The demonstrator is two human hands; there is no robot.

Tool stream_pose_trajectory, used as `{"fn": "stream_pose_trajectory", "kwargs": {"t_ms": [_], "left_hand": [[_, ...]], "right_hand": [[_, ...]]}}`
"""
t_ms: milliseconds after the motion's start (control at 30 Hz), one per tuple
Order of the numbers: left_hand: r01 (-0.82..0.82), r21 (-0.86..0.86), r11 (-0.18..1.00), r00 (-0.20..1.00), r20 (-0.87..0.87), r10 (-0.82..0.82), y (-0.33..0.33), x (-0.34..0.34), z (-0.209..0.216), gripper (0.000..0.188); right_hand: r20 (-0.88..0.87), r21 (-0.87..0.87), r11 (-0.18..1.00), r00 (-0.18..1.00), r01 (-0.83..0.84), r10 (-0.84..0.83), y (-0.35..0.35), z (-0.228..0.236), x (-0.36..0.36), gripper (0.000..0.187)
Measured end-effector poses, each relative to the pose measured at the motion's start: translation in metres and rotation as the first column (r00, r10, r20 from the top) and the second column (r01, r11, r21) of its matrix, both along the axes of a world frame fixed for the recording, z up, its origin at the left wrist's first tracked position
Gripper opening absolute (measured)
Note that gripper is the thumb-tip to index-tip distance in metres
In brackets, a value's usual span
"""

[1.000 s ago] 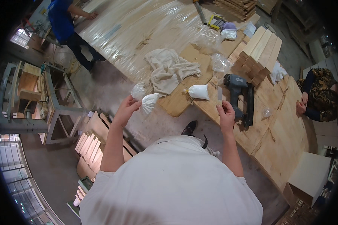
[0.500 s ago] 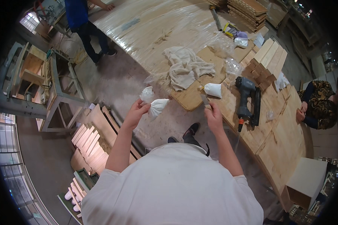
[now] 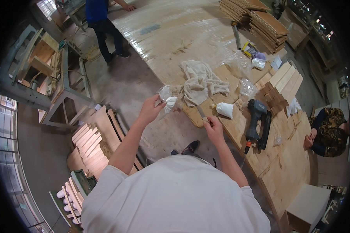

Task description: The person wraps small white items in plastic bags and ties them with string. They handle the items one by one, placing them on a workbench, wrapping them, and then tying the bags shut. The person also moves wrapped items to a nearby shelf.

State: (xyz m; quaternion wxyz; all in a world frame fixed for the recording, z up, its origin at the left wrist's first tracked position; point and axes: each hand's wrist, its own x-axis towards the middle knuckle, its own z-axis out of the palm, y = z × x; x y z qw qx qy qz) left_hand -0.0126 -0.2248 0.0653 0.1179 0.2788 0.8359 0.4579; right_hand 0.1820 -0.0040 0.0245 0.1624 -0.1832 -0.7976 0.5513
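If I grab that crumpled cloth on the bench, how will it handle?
The cloth lies in loose folds, so it probably goes limp and drapes. It looks thin, likely light. Its edge lies by the bench's plastic sheet, and may snag it.

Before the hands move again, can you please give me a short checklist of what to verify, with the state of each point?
1. Left hand holds the plastic bag of white stuff: ok.
2. Right hand has a grip on the thin blade: ok.
3. Blade touching the bag: cannot tell.
4. Bag sealed: cannot tell.
5. Nail gun lies on the table, apart from both hands: ok.
6. Cloth lies clear of the hands: ok.
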Motion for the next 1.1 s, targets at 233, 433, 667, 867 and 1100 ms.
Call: {"fn": "stream_pose_trajectory", "kwargs": {"t_ms": [233, 433, 667, 867, 1100], "left_hand": [[-0.055, 0.024, 0.998, 0.980, 0.193, 0.049, 0.033, -0.011, 0.016, 0.029], [-0.098, 0.201, 0.975, 0.912, 0.409, 0.007, 0.031, -0.007, 0.031, 0.031], [-0.131, 0.297, 0.946, 0.887, 0.462, -0.022, 0.031, 0.001, 0.062, 0.033], [-0.101, 0.343, 0.934, 0.880, 0.468, -0.077, 0.008, -0.008, 0.067, 0.034], [-0.148, 0.392, 0.908, 0.869, 0.491, -0.070, -0.031, -0.029, 0.037, 0.035]], "right_hand": [[0.042, -0.145, 0.989, 0.999, -0.005, 0.012, 0.017, -0.004, -0.010, 0.017], [-0.059, -0.340, 0.939, 0.998, -0.056, 0.039, 0.025, -0.013, -0.054, 0.008], [-0.069, -0.796, 0.592, 0.990, -0.127, 0.119, 0.010, 0.005, -0.097, 0.017], [-0.079, -0.786, 0.600, 0.987, -0.148, 0.140, -0.013, 0.008, -0.116, 0.019], [-0.086, -0.582, 0.803, 0.992, -0.128, 0.096, -0.044, 0.017, -0.128, 0.016]]}}
